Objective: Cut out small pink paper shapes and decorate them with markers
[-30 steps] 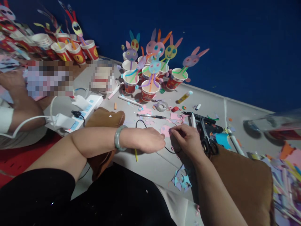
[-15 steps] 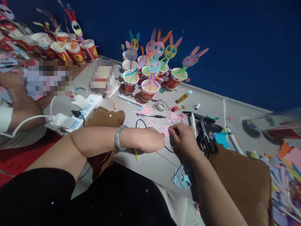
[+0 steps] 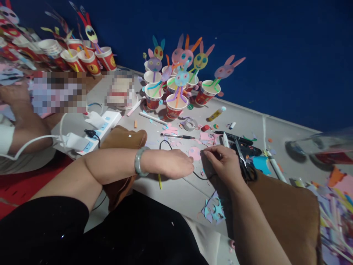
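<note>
A round pink paper disc (image 3: 195, 153) lies in front of me, between my two hands. My left hand (image 3: 176, 164), with a grey-green bangle on its wrist, is closed at the disc's near left edge, its fingertips pinching that edge. Just right of the disc, my right hand (image 3: 222, 165) is closed with thumb and forefinger together. Anything between those fingertips is too small to make out. A black cable (image 3: 202, 178) runs under both hands. Scissors with black handles (image 3: 249, 172) lie against the far side of my right hand.
Paper cups with rabbit figures (image 3: 176, 106) stand along the blue wall. A pen (image 3: 178, 135), tape roll (image 3: 190, 124), glue stick (image 3: 216, 114) and paper scraps (image 3: 214, 209) lie about. A power strip (image 3: 100, 132) and another person's arm (image 3: 24, 114) are at left.
My right hand has drawn back slightly to the right, away from the pink disc, showing more of it. My left hand stays in place.
</note>
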Available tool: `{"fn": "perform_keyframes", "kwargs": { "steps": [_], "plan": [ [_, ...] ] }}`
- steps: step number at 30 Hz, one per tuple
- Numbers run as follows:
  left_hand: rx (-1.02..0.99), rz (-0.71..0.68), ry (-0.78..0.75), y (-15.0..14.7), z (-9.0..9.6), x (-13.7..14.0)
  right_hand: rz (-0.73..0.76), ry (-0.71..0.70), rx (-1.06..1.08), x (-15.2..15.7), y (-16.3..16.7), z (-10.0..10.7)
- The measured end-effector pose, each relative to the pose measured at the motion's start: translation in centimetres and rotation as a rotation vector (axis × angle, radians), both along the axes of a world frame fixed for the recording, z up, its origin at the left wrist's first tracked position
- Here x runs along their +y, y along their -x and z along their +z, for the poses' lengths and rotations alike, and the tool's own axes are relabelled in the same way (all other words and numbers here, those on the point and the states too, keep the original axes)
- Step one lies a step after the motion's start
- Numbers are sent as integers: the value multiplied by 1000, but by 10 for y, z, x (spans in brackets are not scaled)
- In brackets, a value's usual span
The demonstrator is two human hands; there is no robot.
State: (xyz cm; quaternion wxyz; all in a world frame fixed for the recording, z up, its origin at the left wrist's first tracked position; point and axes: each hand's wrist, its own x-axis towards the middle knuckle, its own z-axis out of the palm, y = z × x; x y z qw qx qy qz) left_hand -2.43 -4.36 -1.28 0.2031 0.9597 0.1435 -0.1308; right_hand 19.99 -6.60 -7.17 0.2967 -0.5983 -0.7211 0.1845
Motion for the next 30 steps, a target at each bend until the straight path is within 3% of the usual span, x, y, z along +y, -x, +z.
{"fn": "perform_keyframes", "kwargs": {
  "steps": [3, 10, 21, 23, 27, 28, 30],
  "plan": [
    [9, -2, -12, 0, 1, 0, 71, 7, -62, 2, 6, -5],
    [24, -8, -29, 0, 8, -2, 78, -17, -101, 5, 7, -9],
    [2, -3, -23, -1, 0, -1, 87, -9, -245, 4, 11, -10],
    [12, -4, -19, 0, 2, -1, 1, -39, -166, 2, 3, -4],
    [36, -9, 1, 0, 6, -1, -416, -204, -50, -2, -17, 10],
    [37, -10, 1, 0, 7, -1, -442, -248, -59, -3, -21, 12],
    [24, -9, -2, 0, 6, 0, -331, -288, -80, -4, -23, 12]
  ]
}}
